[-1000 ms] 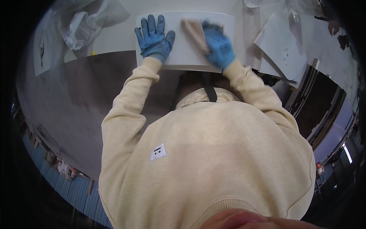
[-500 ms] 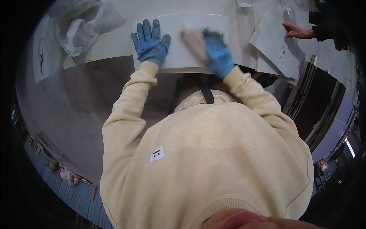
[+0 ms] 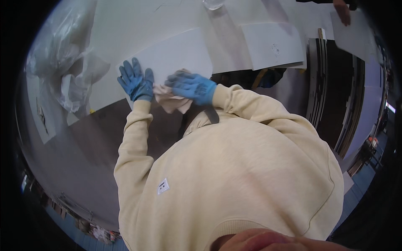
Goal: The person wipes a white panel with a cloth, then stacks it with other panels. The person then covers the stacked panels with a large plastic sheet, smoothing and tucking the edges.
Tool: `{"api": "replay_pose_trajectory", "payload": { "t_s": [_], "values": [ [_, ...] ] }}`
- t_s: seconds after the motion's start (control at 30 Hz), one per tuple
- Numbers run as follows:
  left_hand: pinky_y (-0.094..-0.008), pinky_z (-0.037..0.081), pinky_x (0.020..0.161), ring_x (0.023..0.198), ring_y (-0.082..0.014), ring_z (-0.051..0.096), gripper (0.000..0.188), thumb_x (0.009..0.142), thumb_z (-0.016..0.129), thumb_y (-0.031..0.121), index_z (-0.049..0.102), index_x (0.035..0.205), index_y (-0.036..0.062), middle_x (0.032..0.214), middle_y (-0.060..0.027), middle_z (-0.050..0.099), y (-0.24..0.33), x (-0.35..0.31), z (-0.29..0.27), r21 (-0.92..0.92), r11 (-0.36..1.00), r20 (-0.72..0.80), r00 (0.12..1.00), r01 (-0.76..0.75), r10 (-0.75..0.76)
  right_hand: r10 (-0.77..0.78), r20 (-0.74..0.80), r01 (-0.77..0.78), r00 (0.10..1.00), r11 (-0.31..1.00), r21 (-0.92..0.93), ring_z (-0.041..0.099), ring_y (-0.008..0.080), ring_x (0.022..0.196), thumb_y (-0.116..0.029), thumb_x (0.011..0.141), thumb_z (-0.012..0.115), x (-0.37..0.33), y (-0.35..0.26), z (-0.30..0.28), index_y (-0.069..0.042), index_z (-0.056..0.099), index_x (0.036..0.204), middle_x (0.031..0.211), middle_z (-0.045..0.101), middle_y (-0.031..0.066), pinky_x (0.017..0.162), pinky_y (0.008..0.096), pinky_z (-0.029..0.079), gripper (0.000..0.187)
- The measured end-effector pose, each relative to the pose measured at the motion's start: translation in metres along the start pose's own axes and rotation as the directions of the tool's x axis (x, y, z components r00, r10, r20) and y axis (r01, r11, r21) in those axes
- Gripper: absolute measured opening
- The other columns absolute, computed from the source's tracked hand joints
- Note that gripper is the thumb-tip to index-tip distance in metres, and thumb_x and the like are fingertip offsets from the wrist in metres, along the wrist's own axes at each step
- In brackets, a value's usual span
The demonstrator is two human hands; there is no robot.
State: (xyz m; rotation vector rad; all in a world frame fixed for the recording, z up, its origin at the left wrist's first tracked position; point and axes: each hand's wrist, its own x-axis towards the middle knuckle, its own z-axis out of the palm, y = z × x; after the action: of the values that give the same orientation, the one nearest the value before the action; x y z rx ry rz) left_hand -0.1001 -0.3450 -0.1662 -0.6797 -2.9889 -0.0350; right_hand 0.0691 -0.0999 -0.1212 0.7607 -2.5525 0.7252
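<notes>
Both my hands wear blue gloves. My left hand (image 3: 136,80) lies flat, fingers spread, on the near left corner of a white rectangular panel (image 3: 178,54) on the white table. My right hand (image 3: 190,87) presses a pale pinkish cloth (image 3: 167,99) against the panel's near edge, right beside my left hand. The cloth bunches under the fingers and hangs a little over the edge. My cream sleeves come in from below.
Crumpled clear plastic wrap (image 3: 63,71) lies at the left. A second white panel (image 3: 272,44) rests at the upper right, with another person's hand (image 3: 343,10) by a sheet beyond it. Dark stacked boards (image 3: 331,92) stand at the right, grey floor (image 3: 75,167) at lower left.
My right hand has slid the cloth leftward across the panel until it sits next to my left hand. The view has shifted, so the panel now lies further left and lower.
</notes>
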Motion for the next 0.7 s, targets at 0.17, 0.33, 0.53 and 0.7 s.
{"api": "replay_pose_trajectory", "payload": {
  "t_s": [0.17, 0.33, 0.53, 0.7],
  "values": [
    [-0.0657, 0.014, 0.135, 0.17, -0.0414, 0.023, 0.083, 0.103, 0.064, 0.053, 0.039, 0.176, 0.0228, 0.183, -0.017, 0.031, 0.001, -0.003, 0.001, -0.006, 1.0, -0.022, 1.0, -0.019, 0.019, 0.855, 0.004, -0.823, 0.519, 0.499, 0.27, 0.068, 0.0459, 0.129, -0.02, 0.097, 0.072, -0.126, 0.092, -0.093, -0.002, 0.065, 0.146, 0.137, 0.072, 0.0262, 0.112, 0.0489, 0.055, 0.052],
    [-0.0655, 0.013, 0.135, 0.17, -0.043, 0.021, 0.081, 0.104, 0.061, 0.052, 0.038, 0.176, 0.0203, 0.184, -0.0189, 0.029, 0.005, -0.001, -0.016, 0.02, 1.0, 0.037, 0.999, -0.022, 0.021, 0.8, -0.572, -0.797, -0.181, 0.221, 0.562, 0.078, 0.033, 0.099, -0.034, 0.104, 0.077, -0.257, 0.156, -0.231, 0.0, 0.077, 0.127, 0.116, 0.08, 0.025, 0.088, 0.0463, 0.061, 0.041],
    [-0.0614, 0.024, 0.132, 0.163, -0.0521, 0.031, 0.085, 0.095, 0.072, 0.043, 0.05, 0.167, 0.0037, 0.175, -0.0305, 0.038, 0.135, 0.012, -0.063, -0.214, 0.934, -0.316, 0.925, -0.287, 0.212, 0.875, -0.482, -0.957, -0.05, 0.096, 0.274, 0.079, 0.0407, 0.1, -0.034, 0.106, 0.074, -0.282, 0.136, -0.215, 0.003, 0.075, 0.126, 0.11, 0.08, 0.0254, 0.087, 0.0458, 0.063, 0.042],
    [-0.0626, 0.028, 0.131, 0.161, -0.0482, 0.038, 0.071, 0.097, 0.072, 0.031, 0.055, 0.162, 0.0067, 0.17, -0.0257, 0.048, 0.336, 0.025, -0.054, -0.528, 0.588, -0.233, 0.77, -0.613, 0.594, 0.621, -0.119, -0.63, 0.775, 0.743, -0.226, 0.064, 0.0446, 0.135, -0.022, 0.093, 0.077, -0.283, 0.107, -0.134, -0.004, 0.067, 0.143, 0.14, 0.068, 0.0261, 0.119, 0.0518, 0.049, 0.054]
  ]
}}
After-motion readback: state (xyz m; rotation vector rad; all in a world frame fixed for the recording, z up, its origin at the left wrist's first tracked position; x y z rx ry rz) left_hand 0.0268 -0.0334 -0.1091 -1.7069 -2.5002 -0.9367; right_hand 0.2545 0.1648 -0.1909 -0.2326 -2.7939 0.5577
